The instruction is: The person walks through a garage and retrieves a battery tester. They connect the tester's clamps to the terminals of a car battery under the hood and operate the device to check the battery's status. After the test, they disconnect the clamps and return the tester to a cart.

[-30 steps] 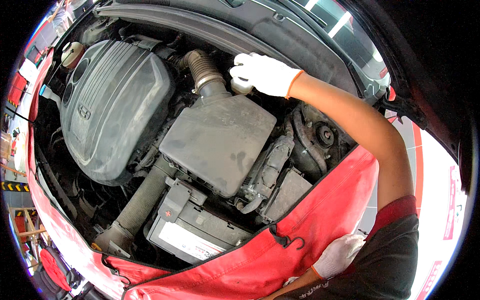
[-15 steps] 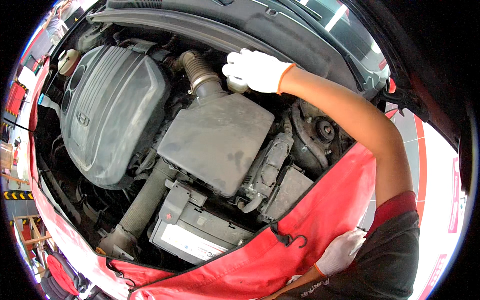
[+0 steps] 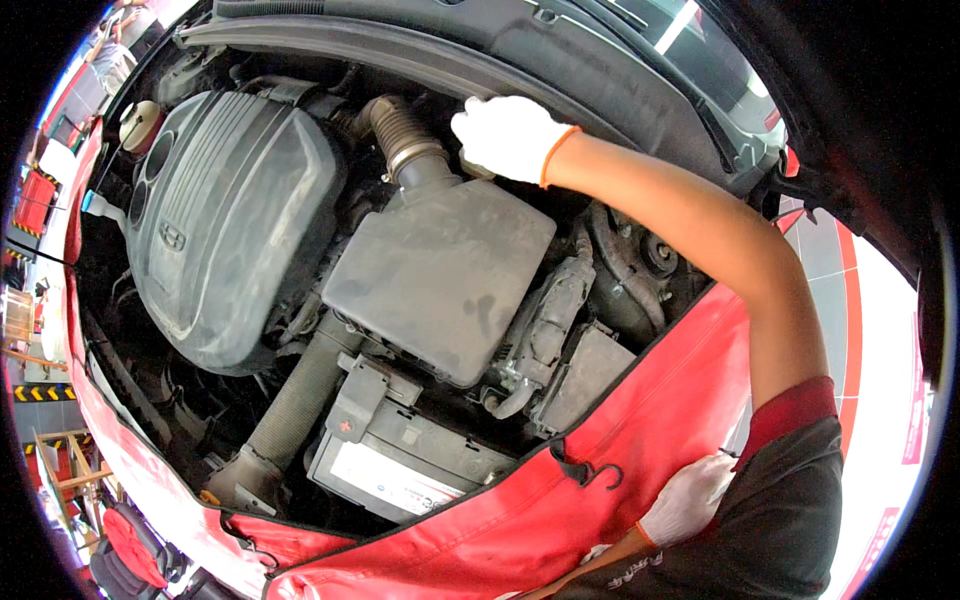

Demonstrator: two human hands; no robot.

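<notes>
My right hand (image 3: 512,138), in a white glove with an orange cuff, reaches across the engine bay from the right. Its fingers are curled in beside the ribbed intake hose (image 3: 397,130). Just under it shows a bit of a pale, round-edged reservoir (image 3: 478,172); whatever the fingers grip is hidden by the glove. At the lower right, my left hand (image 3: 688,500), gloved too, lies against the red fender cover (image 3: 640,400), partly behind the dark sleeve. Its fingers are not clear enough to read. Nearest below my right hand is the flat black air filter housing (image 3: 440,280).
A large plastic engine cover (image 3: 235,230) fills the left. The battery (image 3: 400,465) sits at the front, with a wide ribbed duct (image 3: 300,400) beside it. A hook (image 3: 605,477) hangs on the fender cover. The raised hood (image 3: 850,150) slopes down the right side.
My right hand's fingers have curled in tighter, and the hand has turned slightly at the same spot. The view has shifted a little. My left hand stays where it was.
</notes>
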